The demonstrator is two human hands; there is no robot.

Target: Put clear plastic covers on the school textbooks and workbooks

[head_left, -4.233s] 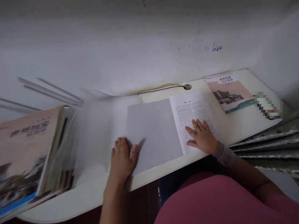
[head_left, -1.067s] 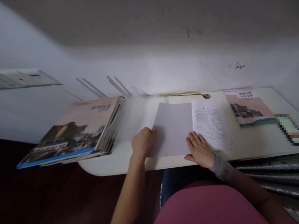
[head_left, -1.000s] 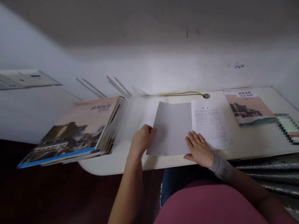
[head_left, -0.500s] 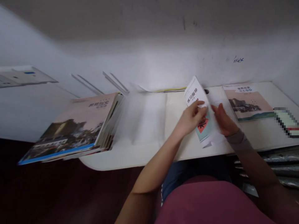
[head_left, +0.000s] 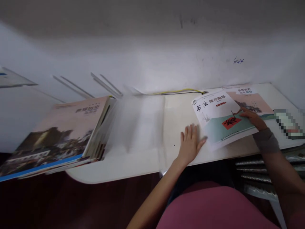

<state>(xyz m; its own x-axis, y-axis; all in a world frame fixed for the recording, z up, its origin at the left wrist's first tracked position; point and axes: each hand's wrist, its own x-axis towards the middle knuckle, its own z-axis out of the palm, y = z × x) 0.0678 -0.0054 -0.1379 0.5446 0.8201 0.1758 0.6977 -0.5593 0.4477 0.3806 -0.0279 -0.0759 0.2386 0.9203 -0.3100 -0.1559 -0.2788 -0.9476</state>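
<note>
A calligraphy workbook (head_left: 214, 127) with a white and green cover and a red patch lies slightly turned on the table, its front facing up. My right hand (head_left: 254, 120) grips its right edge, fingers on top of the cover. My left hand (head_left: 190, 144) rests palm down on the table with fingers spread, the thumb close to the workbook's left edge. Partly under the workbook and my right hand is a pink history book (head_left: 259, 98). A clear plastic book cover (head_left: 143, 124) lies flat to the left of my left hand.
A stack of books (head_left: 64, 133) stands at the left, overhanging the rounded end of the white table (head_left: 95, 173). A yellow cable (head_left: 183, 90) runs along the wall. At the right lies a pixelated object (head_left: 288, 124); plastic-wrapped things (head_left: 259, 176) sit below the table edge.
The workbook went from held up at a tilt to lying face up, further right over the pink book. My left hand let go of it and lowered to the table; my right hand took its edge.
</note>
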